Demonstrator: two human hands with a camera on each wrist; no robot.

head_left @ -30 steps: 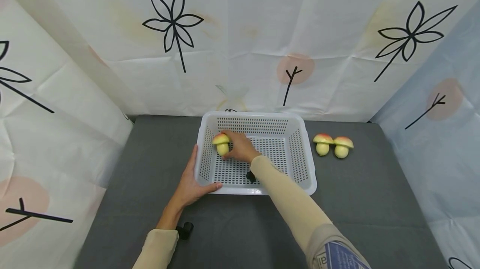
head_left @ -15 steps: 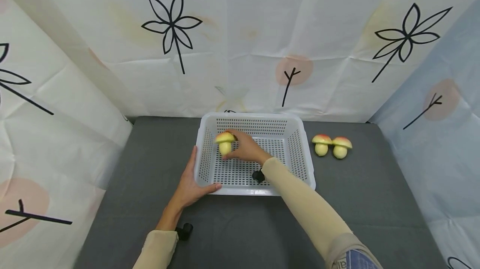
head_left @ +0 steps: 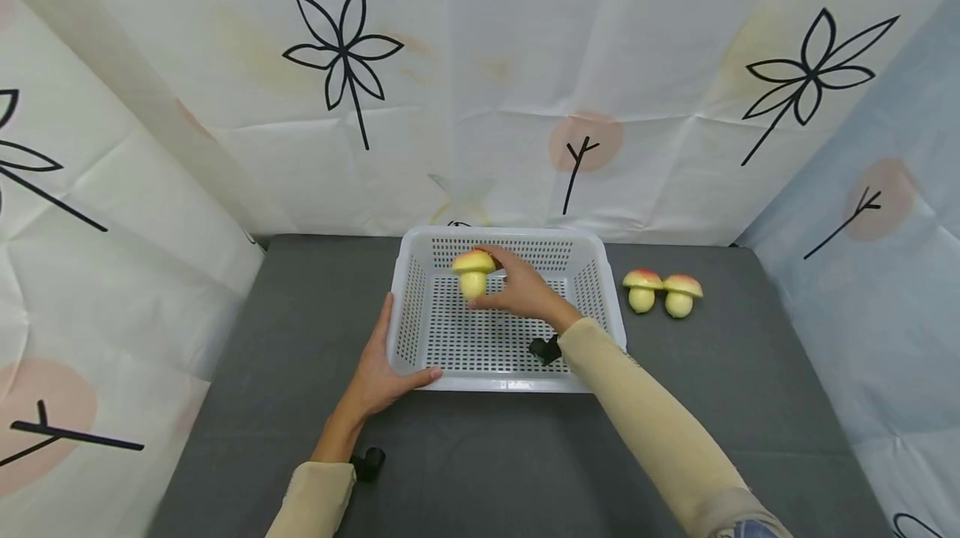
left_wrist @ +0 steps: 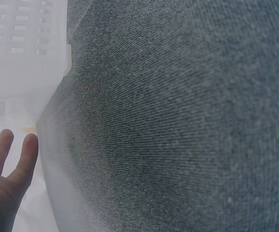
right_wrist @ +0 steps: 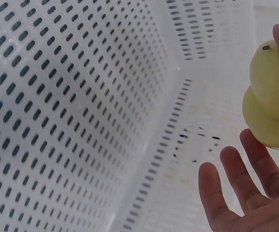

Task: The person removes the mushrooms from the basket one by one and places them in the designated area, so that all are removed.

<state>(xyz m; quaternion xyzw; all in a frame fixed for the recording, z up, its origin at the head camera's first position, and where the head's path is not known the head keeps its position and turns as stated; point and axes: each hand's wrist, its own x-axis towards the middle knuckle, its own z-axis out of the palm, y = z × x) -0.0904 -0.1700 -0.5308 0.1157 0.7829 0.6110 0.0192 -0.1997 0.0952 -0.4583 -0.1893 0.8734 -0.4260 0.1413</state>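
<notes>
My right hand (head_left: 525,288) pinches a toy mushroom (head_left: 473,271) with a yellow cap tinged red and a pale yellow stem, holding it upright over the white perforated plastic basket (head_left: 510,385). In the right wrist view, the mushroom (right_wrist: 270,82) is between thumb and fingertips, while other fingers (right_wrist: 236,174) stay extended. My left hand (head_left: 378,376) rests against the basket's near left corner, thumb along the front rim and fingers straight along the left side. The left wrist view shows those spread fingers (left_wrist: 26,159) beside the basket wall (left_wrist: 23,72).
Two similar toy mushrooms (head_left: 641,290) (head_left: 681,295) stand side by side on the dark grey cloth (head_left: 720,388), right of the basket. White patterned curtains (head_left: 480,88) enclose the back and sides. A black wrist device (head_left: 546,350) is on the right wrist.
My right hand has moved to the right and up, lifting the mushroom from the basket's left side towards its middle. The left hand has stayed at the corner.
</notes>
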